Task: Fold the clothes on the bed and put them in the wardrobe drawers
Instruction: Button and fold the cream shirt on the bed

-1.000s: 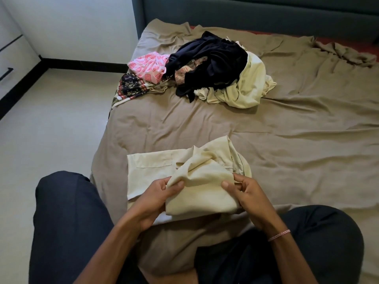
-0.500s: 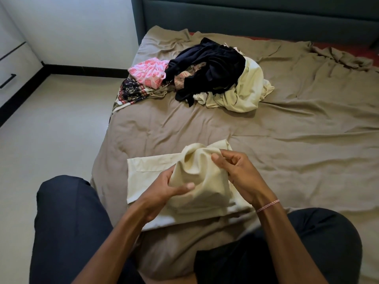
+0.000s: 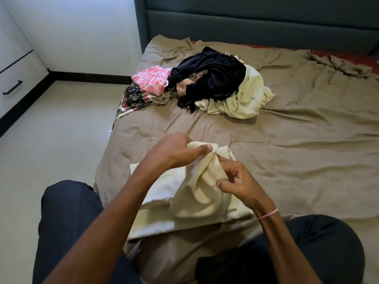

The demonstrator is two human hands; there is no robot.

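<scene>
A cream shirt (image 3: 196,193) lies partly folded on the near edge of the bed (image 3: 297,160), one part of it lifted. My left hand (image 3: 176,150) grips the top of that raised part between thumb and fingers. My right hand (image 3: 238,183) pinches the same cloth lower down on its right side. Farther up the bed sits a pile of unfolded clothes: a black garment (image 3: 213,78), a pink patterned one (image 3: 151,78), a dark floral one (image 3: 135,97) and a pale green one (image 3: 248,97).
My knees in dark trousers (image 3: 67,218) sit at the bed's near edge. A white wardrobe drawer with a black handle (image 3: 13,87) is at the far left across the pale floor. A teal headboard (image 3: 256,21) closes the far end.
Both hands have lifted the cream cloth higher off the bed. My left hand moved up to the top of the fabric, and my right hand shifted down its right side.
</scene>
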